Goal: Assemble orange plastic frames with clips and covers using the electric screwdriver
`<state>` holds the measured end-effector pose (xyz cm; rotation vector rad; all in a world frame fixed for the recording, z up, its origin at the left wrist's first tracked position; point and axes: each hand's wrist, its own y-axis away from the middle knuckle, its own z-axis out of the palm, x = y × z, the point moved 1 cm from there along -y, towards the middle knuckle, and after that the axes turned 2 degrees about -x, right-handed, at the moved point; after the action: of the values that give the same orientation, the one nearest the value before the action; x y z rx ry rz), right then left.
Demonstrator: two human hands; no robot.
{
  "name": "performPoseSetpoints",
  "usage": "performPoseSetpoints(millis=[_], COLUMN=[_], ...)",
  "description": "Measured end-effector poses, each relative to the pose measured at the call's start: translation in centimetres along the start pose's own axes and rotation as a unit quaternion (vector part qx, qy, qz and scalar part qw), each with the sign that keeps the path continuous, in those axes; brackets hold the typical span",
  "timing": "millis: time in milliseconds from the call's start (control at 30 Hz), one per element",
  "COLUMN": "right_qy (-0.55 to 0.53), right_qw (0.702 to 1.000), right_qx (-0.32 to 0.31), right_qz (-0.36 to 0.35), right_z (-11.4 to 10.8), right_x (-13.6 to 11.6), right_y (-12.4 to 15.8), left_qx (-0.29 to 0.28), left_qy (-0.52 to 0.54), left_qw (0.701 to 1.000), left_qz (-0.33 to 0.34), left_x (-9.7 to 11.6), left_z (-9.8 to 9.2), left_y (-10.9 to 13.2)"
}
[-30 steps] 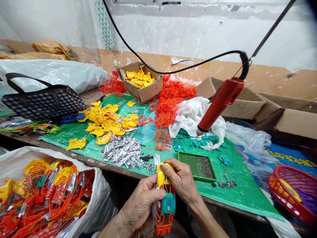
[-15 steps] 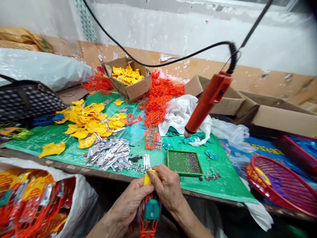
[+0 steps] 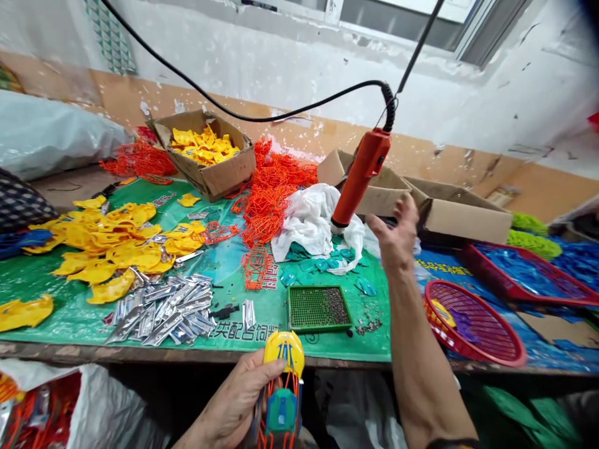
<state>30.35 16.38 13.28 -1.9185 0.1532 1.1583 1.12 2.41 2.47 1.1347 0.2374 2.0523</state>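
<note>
My left hand (image 3: 231,405) grips an assembled toy piece (image 3: 281,386) below the table's front edge: an orange frame with a yellow top and a teal part in its middle. My right hand (image 3: 397,240) is raised above the table with its fingers spread and nothing in them, just right of the hanging orange power screwdriver (image 3: 359,179) without touching it. The tool dangles tip down from a black cable over a white cloth (image 3: 311,224). A small green tray (image 3: 318,307) holding tiny dark screws lies in front of the toy piece.
On the green mat (image 3: 56,315) lie yellow plastic parts (image 3: 110,240), silver metal strips (image 3: 163,308) and orange frames (image 3: 269,193). A cardboard box (image 3: 206,153) of yellow parts stands behind. Red baskets (image 3: 472,324) sit at right, and a white bag (image 3: 93,408) hangs below left.
My right hand has let go of the toy piece and risen up and right toward the hanging screwdriver. The view has swung right. My left hand keeps the toy piece.
</note>
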Motion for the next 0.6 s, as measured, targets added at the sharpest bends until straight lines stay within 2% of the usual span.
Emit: performPoseSetpoints(millis=[67, 100, 200, 267, 333, 467, 500, 600], right_qy=[-0.114, -0.195, -0.246, -0.254, -0.258, -0.264, -0.268, -0.268], right_qw=[0.988, 0.967, 0.946, 0.941, 0.933, 0.907, 0.904, 0.921], right_qx=[-0.099, -0.157, -0.198, -0.211, -0.236, -0.308, -0.311, -0.258], right_qz=[0.028, 0.048, 0.071, 0.078, 0.082, 0.114, 0.122, 0.12], right_z=[2.9, 4.4, 7.8, 8.6, 8.3, 5.7, 4.9, 3.1], right_x=[0.5, 0.5, 0.2, -0.4, -1.4, -4.1, -4.7, -5.6], right_y=[-2.1, -2.7, -3.2, -2.8, -2.1, 0.2, 0.9, 3.4], left_qx=[0.008, 0.014, 0.039, 0.052, 0.051, 0.037, 0.037, 0.045], left_qy=[0.006, 0.01, 0.02, 0.022, 0.02, 0.021, 0.025, 0.033], left_qw=[1.0, 1.0, 0.999, 0.998, 0.998, 0.999, 0.999, 0.998], left_qz=[-0.004, -0.005, -0.015, -0.018, -0.017, -0.018, -0.018, -0.018], left_x=[-0.5, -0.7, -1.2, -1.3, -1.3, -1.4, -1.5, -1.6], left_z=[0.3, 0.4, 0.6, 0.7, 0.7, 0.7, 0.7, 0.9], left_y=[-0.2, -0.3, -0.3, -0.2, -0.1, -0.1, -0.1, -0.2])
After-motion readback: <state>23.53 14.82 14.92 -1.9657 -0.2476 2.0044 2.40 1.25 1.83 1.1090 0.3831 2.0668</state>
